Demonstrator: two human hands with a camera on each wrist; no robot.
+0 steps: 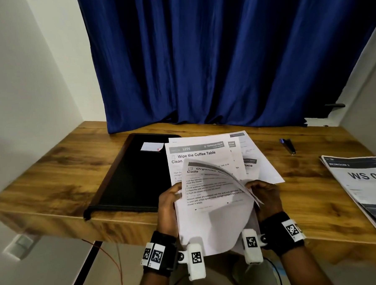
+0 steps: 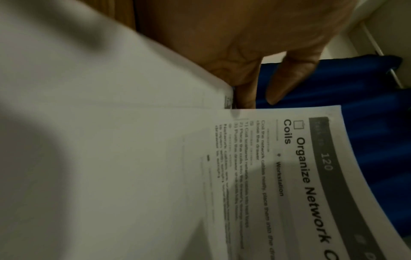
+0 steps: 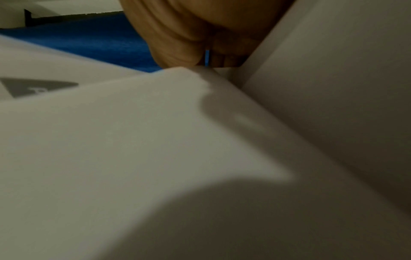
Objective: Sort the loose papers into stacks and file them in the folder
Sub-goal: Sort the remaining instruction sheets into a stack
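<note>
I hold a bundle of printed sheets (image 1: 209,198) upright over the desk's near edge. My left hand (image 1: 167,205) grips its left edge, and my right hand (image 1: 265,194) pinches the right edges of sheets that are bent over to the right. The front sheet (image 2: 307,176) reads "Organize Network ... Coils". Behind it lies a fanned pile of loose papers (image 1: 207,156), topped by "Wipe the Coffee Table Clean". A black folder (image 1: 132,173) lies shut to the left. In the right wrist view, blurred white paper (image 3: 155,140) fills the frame below my fingers (image 3: 177,49).
A second stack of papers (image 1: 363,185) marked "WS 07" lies at the desk's right edge. A dark pen (image 1: 288,145) lies beyond it. A small white label (image 1: 151,147) sits on the folder. A blue curtain (image 1: 221,53) hangs behind the wooden desk (image 1: 53,166).
</note>
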